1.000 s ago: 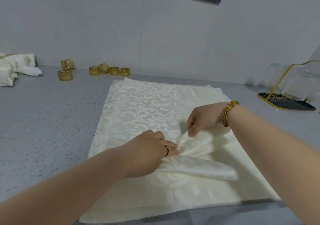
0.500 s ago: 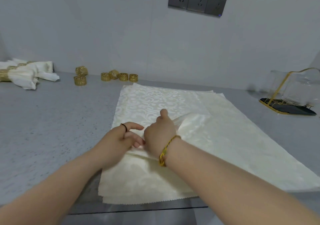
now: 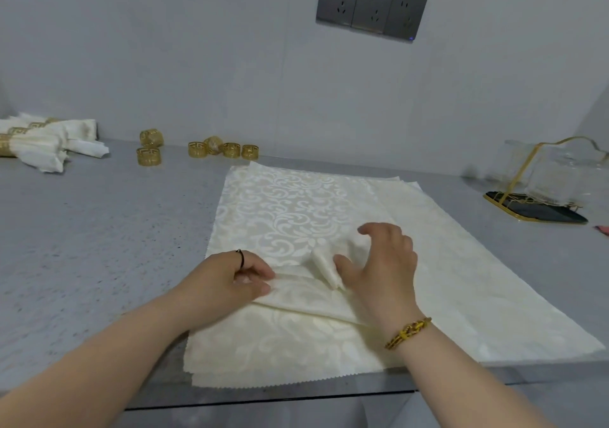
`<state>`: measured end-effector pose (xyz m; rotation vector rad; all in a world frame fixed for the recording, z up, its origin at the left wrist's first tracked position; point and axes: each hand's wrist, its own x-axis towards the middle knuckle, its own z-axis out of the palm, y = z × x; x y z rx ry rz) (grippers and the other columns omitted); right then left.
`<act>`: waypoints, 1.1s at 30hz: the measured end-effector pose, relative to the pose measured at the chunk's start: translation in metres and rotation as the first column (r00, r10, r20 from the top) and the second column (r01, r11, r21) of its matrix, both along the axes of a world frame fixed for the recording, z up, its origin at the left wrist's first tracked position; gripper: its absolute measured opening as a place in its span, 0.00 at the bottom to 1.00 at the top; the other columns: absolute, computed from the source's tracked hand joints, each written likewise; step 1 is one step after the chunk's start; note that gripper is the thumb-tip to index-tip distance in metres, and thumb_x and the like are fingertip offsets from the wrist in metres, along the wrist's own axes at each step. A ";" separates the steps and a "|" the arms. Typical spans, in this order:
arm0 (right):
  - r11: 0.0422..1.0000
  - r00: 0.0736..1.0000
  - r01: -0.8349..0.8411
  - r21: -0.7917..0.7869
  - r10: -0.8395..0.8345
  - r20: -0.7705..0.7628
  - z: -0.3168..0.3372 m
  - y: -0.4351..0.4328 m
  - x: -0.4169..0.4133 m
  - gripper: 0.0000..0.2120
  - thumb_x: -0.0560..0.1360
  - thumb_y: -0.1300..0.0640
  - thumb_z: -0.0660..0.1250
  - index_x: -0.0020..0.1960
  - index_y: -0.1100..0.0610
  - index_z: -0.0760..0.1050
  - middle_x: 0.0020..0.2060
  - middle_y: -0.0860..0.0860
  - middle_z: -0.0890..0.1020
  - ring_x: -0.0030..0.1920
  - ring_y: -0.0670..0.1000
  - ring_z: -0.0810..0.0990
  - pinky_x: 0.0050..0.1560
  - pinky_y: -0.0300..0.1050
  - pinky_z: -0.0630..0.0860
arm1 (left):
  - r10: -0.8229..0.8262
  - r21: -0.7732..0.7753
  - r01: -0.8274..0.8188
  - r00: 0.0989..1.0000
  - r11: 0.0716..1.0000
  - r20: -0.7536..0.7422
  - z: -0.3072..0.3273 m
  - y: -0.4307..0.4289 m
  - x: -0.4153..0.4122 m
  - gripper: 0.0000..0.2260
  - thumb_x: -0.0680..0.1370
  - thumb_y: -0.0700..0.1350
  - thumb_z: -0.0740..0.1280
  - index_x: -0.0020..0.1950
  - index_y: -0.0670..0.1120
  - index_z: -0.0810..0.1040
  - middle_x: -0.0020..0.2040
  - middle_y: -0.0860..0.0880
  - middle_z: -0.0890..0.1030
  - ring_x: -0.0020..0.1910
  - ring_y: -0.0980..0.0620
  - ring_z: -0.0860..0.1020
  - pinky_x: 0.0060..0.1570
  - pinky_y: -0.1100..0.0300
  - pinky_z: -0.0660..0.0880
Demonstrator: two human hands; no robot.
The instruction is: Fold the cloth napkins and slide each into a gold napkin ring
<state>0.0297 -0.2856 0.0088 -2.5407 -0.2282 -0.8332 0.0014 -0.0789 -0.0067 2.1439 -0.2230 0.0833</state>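
From the head view, a stack of cream damask napkins [image 3: 296,210] lies flat on the grey speckled worktop [image 3: 82,230], its near pinked edge close to the worktop's front edge. The top napkin [image 3: 306,299] is gathered into pleats across the middle of the stack. The left hand [image 3: 230,282], with a dark ring on one finger, presses down on the left end of the pleats, its grip pinched together on the fabric. The right hand [image 3: 379,263], a gold bracelet [image 3: 408,332] at its wrist, arches over a raised fold just to the right; its grip is spread, thumb touching the fold and fingers lifted above the cloth.

At the back of the worktop near the wall sit six loose gold napkin rings [image 3: 149,156], two to the left and four in a row. Far left lie finished napkins [image 3: 43,146] already in rings. At the far right stands a clear holder [image 3: 540,184] with gold trim on a dark base. A triple wall socket [image 3: 370,7] is mounted above.
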 end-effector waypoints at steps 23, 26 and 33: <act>0.722 0.725 -0.686 -0.093 0.667 -0.168 -0.029 0.031 -0.017 0.28 0.67 0.53 0.59 0.67 0.55 0.60 0.56 0.53 0.80 0.57 0.47 0.70 0.63 0.36 0.62 | 0.062 -0.550 -0.116 0.991 0.827 -0.116 -0.001 0.024 0.004 0.09 0.75 0.38 0.65 0.51 0.51 0.72 0.34 0.52 0.84 0.35 0.60 0.82 0.38 0.71 0.76; 0.691 0.707 -0.705 -0.159 0.668 -0.232 -0.026 0.026 -0.015 0.27 0.68 0.47 0.66 0.65 0.54 0.69 0.63 0.51 0.76 0.67 0.44 0.65 0.71 0.45 0.50 | 0.020 -0.554 -0.087 0.992 0.828 -0.127 0.000 0.030 -0.002 0.13 0.81 0.38 0.52 0.52 0.51 0.73 0.39 0.52 0.85 0.40 0.59 0.82 0.41 0.71 0.77; 0.720 0.691 -0.668 -0.189 0.506 -0.517 0.006 -0.008 -0.004 0.32 0.70 0.46 0.70 0.70 0.42 0.60 0.70 0.36 0.56 0.70 0.35 0.47 0.67 0.32 0.34 | -0.016 -0.115 -0.002 0.988 0.993 -0.154 0.017 0.023 -0.007 0.15 0.78 0.53 0.55 0.48 0.48 0.79 0.45 0.57 0.83 0.46 0.62 0.79 0.42 0.78 0.69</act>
